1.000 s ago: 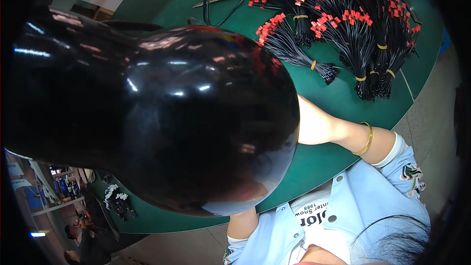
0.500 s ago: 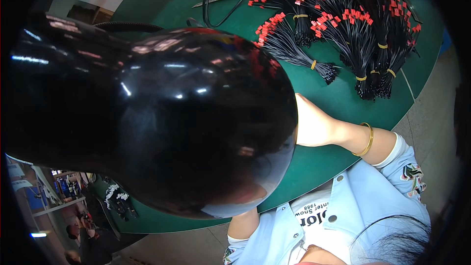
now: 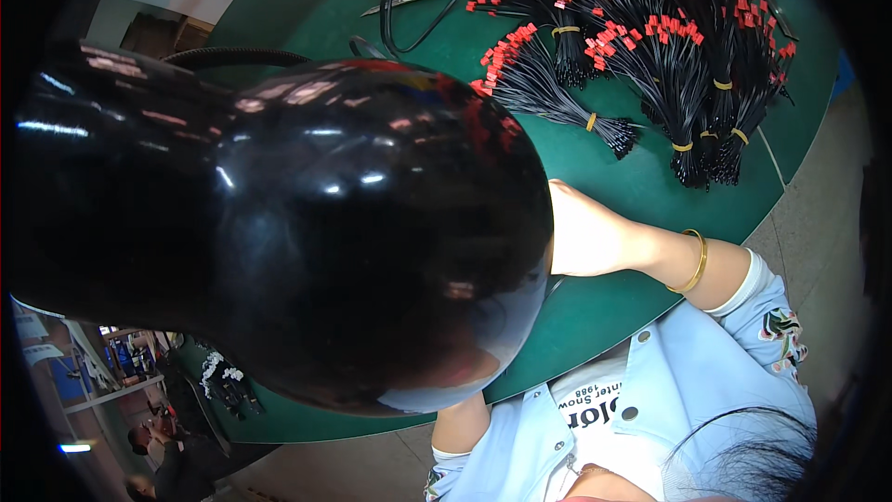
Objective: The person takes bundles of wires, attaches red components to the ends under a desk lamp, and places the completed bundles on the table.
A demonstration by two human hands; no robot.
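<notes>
A large glossy black dome [image 3: 307,223] fills the near left, long axis running left to right, hiding both hands; the right hand [image 3: 581,237] reaches beneath it, grip unreadable. Black wire bundles [image 3: 650,46] lie far right on the green table [image 3: 641,195].

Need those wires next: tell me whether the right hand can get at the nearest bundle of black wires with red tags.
Probably yes: the bundle lies on open green table just beyond the right forearm, though the hand is hidden.

The right hand [image 3: 581,240] lies just at the right edge of the large glossy black dome [image 3: 307,223], which hides its fingers; its bare forearm runs away rightward. The left forearm [image 3: 462,426] rises under the dome's lower edge, its hand hidden behind it.
</notes>
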